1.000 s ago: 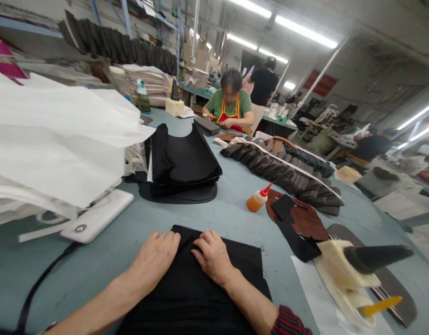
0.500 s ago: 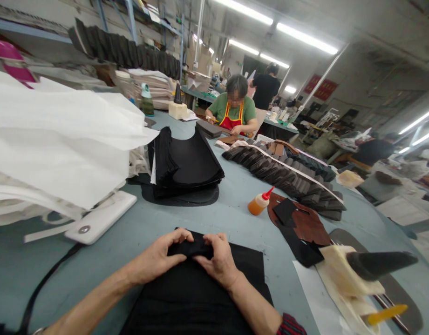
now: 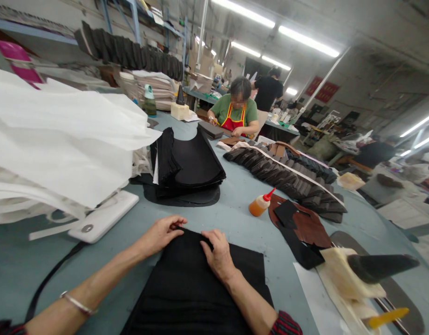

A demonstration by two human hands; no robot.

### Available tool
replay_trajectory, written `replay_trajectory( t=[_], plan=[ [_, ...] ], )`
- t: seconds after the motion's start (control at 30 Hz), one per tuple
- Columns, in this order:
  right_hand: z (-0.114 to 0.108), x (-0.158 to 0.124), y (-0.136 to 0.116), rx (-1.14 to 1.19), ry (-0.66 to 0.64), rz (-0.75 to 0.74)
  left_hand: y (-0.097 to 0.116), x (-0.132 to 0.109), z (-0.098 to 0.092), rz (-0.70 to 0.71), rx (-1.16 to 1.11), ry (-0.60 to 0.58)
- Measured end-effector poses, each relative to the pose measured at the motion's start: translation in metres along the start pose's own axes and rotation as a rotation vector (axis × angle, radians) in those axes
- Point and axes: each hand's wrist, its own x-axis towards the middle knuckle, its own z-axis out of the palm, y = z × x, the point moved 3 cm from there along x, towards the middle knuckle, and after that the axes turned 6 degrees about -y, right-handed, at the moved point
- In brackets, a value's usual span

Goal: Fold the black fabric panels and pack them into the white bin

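A stack of black fabric pieces (image 3: 189, 288) lies on the table in front of me. At its far left corner is my left hand (image 3: 167, 231), its thumb and bent fingers closed on the edge of the top piece. My right hand (image 3: 217, 253) rests on the top piece near the far edge, fingers stretched out and thumb apart, gripping nothing. The top piece lies mostly flat between the two hands.
Ahead stands a pile of curved black pieces (image 3: 196, 160). White sheets (image 3: 60, 139) and a white device (image 3: 104, 218) are at left. To the right are a red-tipped glue bottle (image 3: 259, 205), brown leather (image 3: 312, 228) and a brush (image 3: 389, 318). A co-worker (image 3: 235, 109) sits opposite.
The fold of black fabric pinched between both hands has been laid down flat. My left hand has shifted left and away from me to the corner; my right hand has opened.
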Motion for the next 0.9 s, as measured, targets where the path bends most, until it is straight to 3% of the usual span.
replay_trajectory(
  t=[0.17,0.3,0.53,0.63,0.77,0.9],
  plan=[
    [-0.002,0.001,0.002,0.012,0.058,-0.068,0.002,-0.008,-0.010,0.183,0.289,-0.046],
    [0.001,0.001,0.005,0.001,0.058,-0.071,-0.003,-0.019,-0.005,0.382,0.669,0.036],
    [0.003,0.000,0.006,-0.032,0.010,-0.026,-0.007,-0.027,0.003,0.523,0.846,0.148],
    [0.003,0.001,0.004,-0.121,-0.061,0.001,-0.005,-0.029,0.004,0.560,0.896,0.147],
    [0.000,0.006,-0.007,-0.366,-0.272,-0.049,-0.008,-0.036,0.003,0.606,0.962,0.151],
    [-0.004,0.010,-0.018,-0.524,-0.384,-0.093,0.001,-0.040,0.000,0.491,1.011,0.145]
  ],
)
